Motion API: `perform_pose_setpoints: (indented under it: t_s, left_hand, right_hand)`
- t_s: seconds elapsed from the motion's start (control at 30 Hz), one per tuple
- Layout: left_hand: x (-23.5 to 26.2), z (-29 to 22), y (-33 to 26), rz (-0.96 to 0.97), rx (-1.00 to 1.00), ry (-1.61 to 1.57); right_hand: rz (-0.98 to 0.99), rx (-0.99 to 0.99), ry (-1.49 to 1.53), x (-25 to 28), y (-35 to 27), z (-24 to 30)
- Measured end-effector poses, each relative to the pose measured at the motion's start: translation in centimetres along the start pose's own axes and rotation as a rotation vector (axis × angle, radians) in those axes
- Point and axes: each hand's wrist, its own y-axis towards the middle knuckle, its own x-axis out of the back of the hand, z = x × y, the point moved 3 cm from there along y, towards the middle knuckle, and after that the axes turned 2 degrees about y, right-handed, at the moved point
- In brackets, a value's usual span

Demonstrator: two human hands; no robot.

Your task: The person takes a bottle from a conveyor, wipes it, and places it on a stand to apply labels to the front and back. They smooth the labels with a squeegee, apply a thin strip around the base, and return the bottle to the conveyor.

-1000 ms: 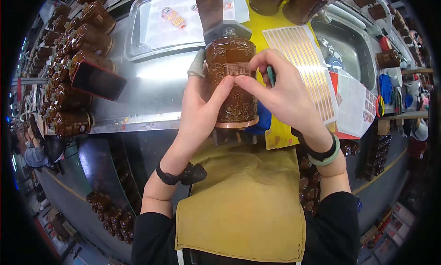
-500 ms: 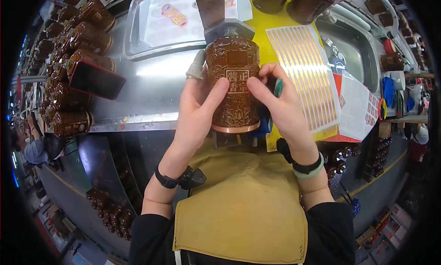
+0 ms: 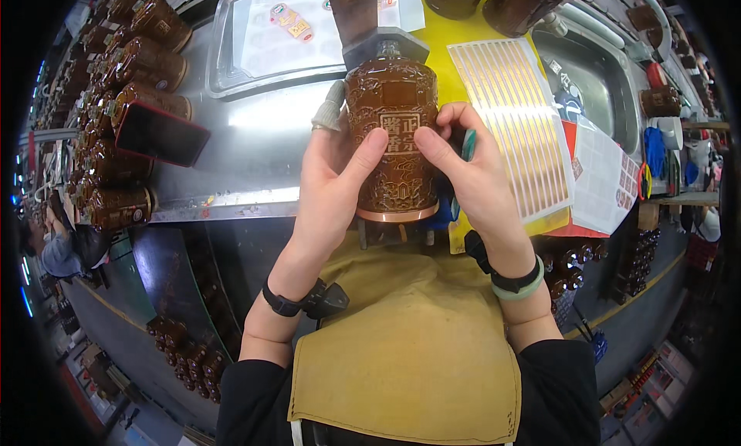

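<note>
A brown glazed bottle [image 3: 395, 176] with raised patterns and a copper-coloured band at its base lies between my hands, its neck pointing away from me against a dark angular holder [image 3: 386, 44]. On the bottle's face is a square label [image 3: 398, 122] with gold characters. My left hand [image 3: 330, 179] grips the left side, its thumb pressed at the label's lower left; a pale ribbed cot [image 3: 329, 110] covers one fingertip. My right hand [image 3: 477, 168] grips the opposite side with its thumb on the label's right part. Something teal [image 3: 468, 145] shows at its curled fingers.
A sheet of gold strips [image 3: 513, 129] lies on a yellow mat to the right, near white sticker sheets [image 3: 606, 176]. Several brown bottles [image 3: 123, 168] and a dark phone [image 3: 162, 133] stand at left. A metal tray [image 3: 224, 52] holds stickers; a sink [image 3: 617, 83] is at far right.
My left thumb has shifted very slightly right along the label's lower edge. Both hands otherwise keep their hold, and the bottle stays in place.
</note>
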Motion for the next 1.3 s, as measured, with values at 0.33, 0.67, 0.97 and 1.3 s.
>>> perform_pose_setpoints:
  t_s: [0.33,0.67,0.97,1.3]
  left_hand:
    - [-0.2,0.0,0.0,-0.004,-0.016,-0.011]
    - [-0.3,0.0,-0.2,-0.031,-0.004,0.018]
    - [-0.9,0.0,0.0,0.002,-0.067,0.107]
    - [-1.2,0.6,-0.4,-0.038,-0.067,0.239]
  right_hand:
    - [0.002,-0.043,0.024,0.1,0.0,0.0]
    - [0.018,-0.049,0.056,0.2,0.1,-0.3]
    - [-0.016,0.086,-0.088,2.2,0.9,2.8]
    - [0.224,0.894,-0.977,-0.6,2.2,9.5]
